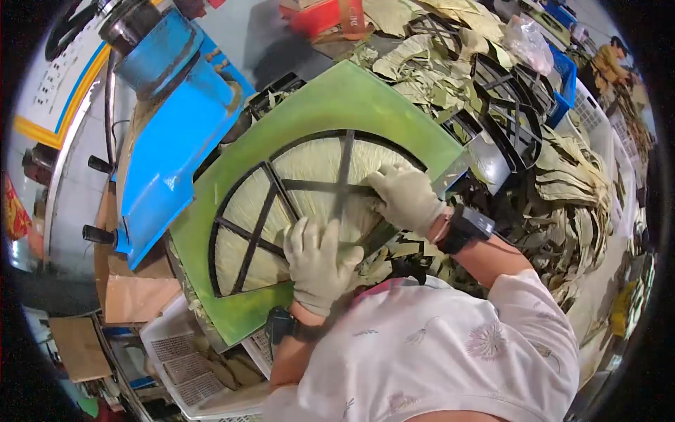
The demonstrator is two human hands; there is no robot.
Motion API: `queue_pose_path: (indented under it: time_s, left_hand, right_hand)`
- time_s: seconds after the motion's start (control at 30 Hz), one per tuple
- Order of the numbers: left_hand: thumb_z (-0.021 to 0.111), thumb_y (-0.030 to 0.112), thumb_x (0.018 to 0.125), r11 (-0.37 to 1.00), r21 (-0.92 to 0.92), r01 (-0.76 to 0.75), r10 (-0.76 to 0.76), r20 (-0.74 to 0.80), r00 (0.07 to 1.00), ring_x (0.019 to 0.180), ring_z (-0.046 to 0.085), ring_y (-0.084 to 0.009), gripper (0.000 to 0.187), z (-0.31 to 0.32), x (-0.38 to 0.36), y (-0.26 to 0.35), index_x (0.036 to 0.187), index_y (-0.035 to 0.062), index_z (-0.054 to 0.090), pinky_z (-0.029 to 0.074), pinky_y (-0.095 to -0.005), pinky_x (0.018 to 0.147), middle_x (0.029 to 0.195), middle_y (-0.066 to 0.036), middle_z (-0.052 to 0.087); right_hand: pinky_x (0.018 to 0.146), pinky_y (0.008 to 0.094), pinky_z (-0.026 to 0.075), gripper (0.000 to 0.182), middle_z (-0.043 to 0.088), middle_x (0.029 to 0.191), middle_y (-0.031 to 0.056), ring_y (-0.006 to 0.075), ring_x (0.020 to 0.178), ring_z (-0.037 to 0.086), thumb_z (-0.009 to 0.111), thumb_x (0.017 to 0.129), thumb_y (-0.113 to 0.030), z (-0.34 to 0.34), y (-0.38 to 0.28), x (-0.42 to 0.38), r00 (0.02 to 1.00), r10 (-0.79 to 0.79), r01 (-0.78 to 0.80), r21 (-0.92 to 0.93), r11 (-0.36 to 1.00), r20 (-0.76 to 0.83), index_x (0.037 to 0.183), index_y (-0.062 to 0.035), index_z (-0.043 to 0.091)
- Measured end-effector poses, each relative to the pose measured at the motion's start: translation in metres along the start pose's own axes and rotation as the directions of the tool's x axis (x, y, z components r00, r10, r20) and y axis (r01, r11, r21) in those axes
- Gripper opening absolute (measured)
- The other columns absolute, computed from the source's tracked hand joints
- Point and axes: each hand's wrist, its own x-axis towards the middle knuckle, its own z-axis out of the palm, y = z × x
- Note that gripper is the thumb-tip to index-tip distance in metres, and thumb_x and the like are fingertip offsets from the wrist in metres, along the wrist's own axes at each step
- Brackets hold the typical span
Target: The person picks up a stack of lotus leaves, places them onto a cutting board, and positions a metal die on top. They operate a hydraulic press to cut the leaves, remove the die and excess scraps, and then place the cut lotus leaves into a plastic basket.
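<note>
Pale, finely ribbed dried leaf lies on a green cutting board. Over it sit black fan-shaped cutting frames with crossing bars, their edges touching near the middle. My left hand, in a pale glove, rests with fingers spread on the lower part of the frames and leaf. Also gloved, my right hand lies on the right side, its slightly bent fingers touching the leaf near the end of a crossbar. Neither hand visibly grips anything. The lower right of the frames is partly hidden by my hands.
A blue press arm stands close on the left. Heaped leaf scraps and more black frames lie to the right. Below left is a white plastic basket. Another person is far right.
</note>
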Motion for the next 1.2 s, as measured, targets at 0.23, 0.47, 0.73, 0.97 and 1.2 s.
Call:
queue_pose_path:
  time_s: [0.23, 0.47, 0.73, 0.97, 1.2]
  left_hand:
    - [0.058, 0.068, 0.089, 0.995, 0.087, -0.045, 0.026, 0.214, 0.977, 0.114, 0.056, -0.0397, 0.066, -0.006, 0.028, 0.017, 0.121, 0.0110, 0.066, 0.026, -0.0694, 0.112, 0.110, -0.018, 0.060]
    - [0.052, 0.068, 0.095, 0.985, 0.160, -0.065, 0.038, 0.164, 0.986, 0.126, 0.054, -0.0407, 0.068, -0.029, 0.049, 0.029, 0.122, 0.0066, 0.066, 0.024, -0.0695, 0.116, 0.127, -0.023, 0.059]
    - [0.049, 0.055, 0.104, 0.922, 0.256, 0.291, -0.256, -0.161, 0.953, 0.134, 0.046, -0.0461, 0.065, -0.015, -0.019, 0.005, 0.133, -0.0026, 0.056, 0.028, -0.0638, 0.116, 0.137, -0.025, 0.055]
    - [0.037, 0.061, 0.106, 0.828, 0.378, 0.414, -0.320, -0.288, 0.903, 0.119, 0.055, -0.0415, 0.066, 0.009, -0.037, -0.004, 0.125, 0.0011, 0.057, 0.040, -0.0619, 0.108, 0.127, -0.019, 0.059]
    - [0.049, 0.057, 0.103, 0.806, 0.388, 0.448, -0.378, -0.245, 0.893, 0.120, 0.055, -0.0411, 0.063, 0.006, -0.039, -0.003, 0.130, 0.0017, 0.057, 0.040, -0.0600, 0.107, 0.133, -0.019, 0.059]
  right_hand:
    - [0.067, 0.0497, 0.056, 0.020, 0.070, 0.086, 0.0149, 0.0365, 0.082, 0.072, 0.065, 0.085, -0.014, 0.025, 0.019, 0.008, 0.997, -0.037, 0.032, 0.062, 0.998, 0.072, 0.104, -0.0087, 0.063]
    - [0.071, 0.0483, 0.056, 0.029, 0.070, 0.085, 0.0127, 0.0346, 0.087, 0.071, 0.074, 0.078, -0.019, -0.034, 0.008, 0.016, 0.986, -0.022, 0.060, 0.231, 0.971, -0.163, 0.104, -0.0100, 0.066]
    - [0.080, 0.0409, 0.055, 0.027, 0.074, 0.099, 0.0189, 0.0378, 0.091, 0.070, 0.073, 0.088, -0.024, -0.037, 0.175, 0.100, 0.873, 0.454, -0.381, 0.330, 0.863, -0.179, 0.110, -0.0081, 0.074]
    - [0.084, 0.0444, 0.054, 0.032, 0.074, 0.101, 0.0213, 0.0391, 0.096, 0.070, 0.070, 0.087, -0.028, -0.004, 0.296, 0.144, 0.719, 0.680, -0.675, 0.089, 0.733, -0.144, 0.111, -0.0066, 0.074]
    - [0.086, 0.0482, 0.052, 0.030, 0.070, 0.098, 0.0218, 0.0427, 0.097, 0.066, 0.071, 0.083, -0.021, 0.012, 0.229, 0.193, 0.985, 0.098, -0.100, -0.006, 0.995, -0.145, 0.106, -0.0016, 0.069]
